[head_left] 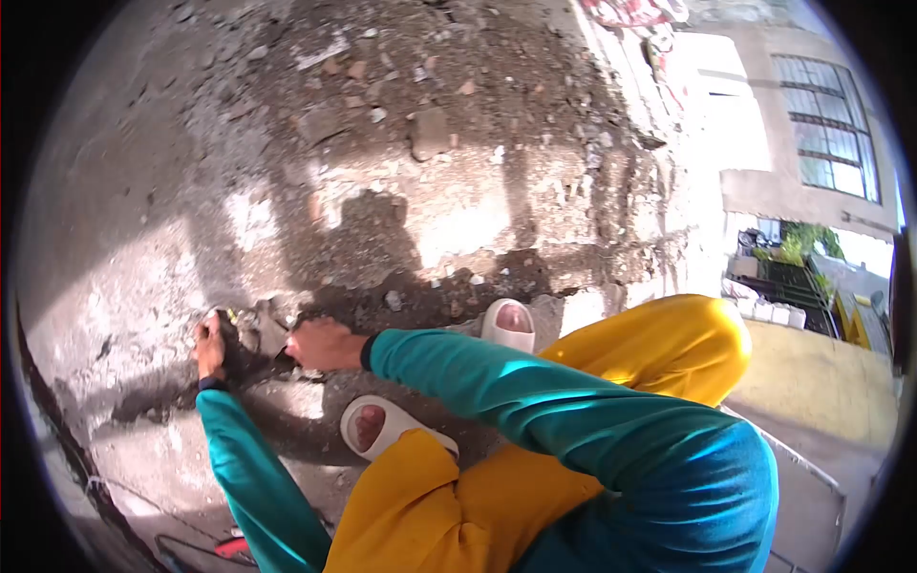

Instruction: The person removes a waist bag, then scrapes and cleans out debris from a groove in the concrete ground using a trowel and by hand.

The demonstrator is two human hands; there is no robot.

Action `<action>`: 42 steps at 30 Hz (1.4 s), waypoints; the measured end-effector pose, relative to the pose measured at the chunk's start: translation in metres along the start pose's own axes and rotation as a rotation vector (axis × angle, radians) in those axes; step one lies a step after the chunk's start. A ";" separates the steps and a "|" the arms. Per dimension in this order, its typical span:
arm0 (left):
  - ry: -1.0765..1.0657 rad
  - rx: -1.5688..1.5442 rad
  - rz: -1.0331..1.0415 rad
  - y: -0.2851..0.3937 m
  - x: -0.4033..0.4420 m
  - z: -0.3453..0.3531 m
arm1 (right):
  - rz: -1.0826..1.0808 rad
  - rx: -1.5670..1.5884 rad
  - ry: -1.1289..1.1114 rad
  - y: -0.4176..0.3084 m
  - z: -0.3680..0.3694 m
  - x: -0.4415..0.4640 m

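My left hand is low on the broken floor, its fingers bent against the edge of a dark lump with a small yellowish spot; what it holds is not clear. Just to the right, my right hand is closed like a fist, its grip hidden. Between the two hands lies a greyish, flat, angular piece, close to the right hand's knuckles. I cannot tell whether it is a tool blade or a chunk of rubble. Dark shadow covers the floor below it.
Loose rubble and broken chips spread over the ground ahead. My feet in white slides are beside the work spot. A red object and a dark cable lie at lower left. A barred window is at right.
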State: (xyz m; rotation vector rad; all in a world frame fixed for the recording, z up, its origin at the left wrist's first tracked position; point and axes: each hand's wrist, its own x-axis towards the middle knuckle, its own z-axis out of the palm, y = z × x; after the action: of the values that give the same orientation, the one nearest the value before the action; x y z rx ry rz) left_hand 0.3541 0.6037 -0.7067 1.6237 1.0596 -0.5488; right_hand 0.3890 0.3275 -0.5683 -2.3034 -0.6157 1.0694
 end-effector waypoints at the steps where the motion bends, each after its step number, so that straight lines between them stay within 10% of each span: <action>1: 0.087 0.125 0.127 -0.011 0.017 -0.007 | -0.006 0.065 0.020 0.001 0.005 -0.001; 2: -0.205 -0.252 0.190 -0.065 0.083 -0.018 | -0.108 0.022 0.115 0.013 0.027 0.005; 4: 0.147 -0.042 0.250 -0.080 0.105 -0.022 | -0.019 0.047 0.081 -0.004 0.009 -0.003; 8: 0.056 -0.066 0.271 -0.044 0.055 -0.037 | -0.130 0.028 0.149 -0.004 0.005 -0.005; 14: 0.220 -0.178 0.530 0.061 -0.093 -0.039 | -0.159 -0.029 0.013 -0.032 -0.065 -0.034; 19: 0.269 0.309 0.571 0.196 -0.169 -0.028 | -0.295 0.058 0.266 -0.021 -0.110 -0.037; 20: 0.229 0.365 0.623 0.232 -0.177 -0.024 | -0.070 0.302 0.024 -0.052 -0.155 -0.051; 25: 0.651 0.130 1.535 0.337 -0.241 -0.018 | 0.018 1.057 -0.042 -0.052 -0.201 -0.062; 29: 0.133 -0.295 1.137 0.274 -0.243 -0.055 | -0.003 0.406 -0.151 -0.041 -0.198 -0.093; 31: 0.237 -0.271 0.755 0.219 -0.213 -0.068 | -0.263 0.128 -0.179 -0.019 -0.182 -0.100; 36: 0.147 0.676 0.293 0.093 -0.129 -0.066 | -0.326 -0.315 -0.108 0.021 -0.096 -0.086; 42: 0.109 0.897 0.153 0.020 -0.015 -0.058 | -0.263 -0.398 0.040 0.029 -0.030 -0.054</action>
State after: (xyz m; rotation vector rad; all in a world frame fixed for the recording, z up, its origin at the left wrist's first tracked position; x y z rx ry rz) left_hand 0.3540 0.6517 -0.6657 2.5105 0.7837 -0.9165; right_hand 0.3866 0.2655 -0.5399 -2.4714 -1.1672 0.8316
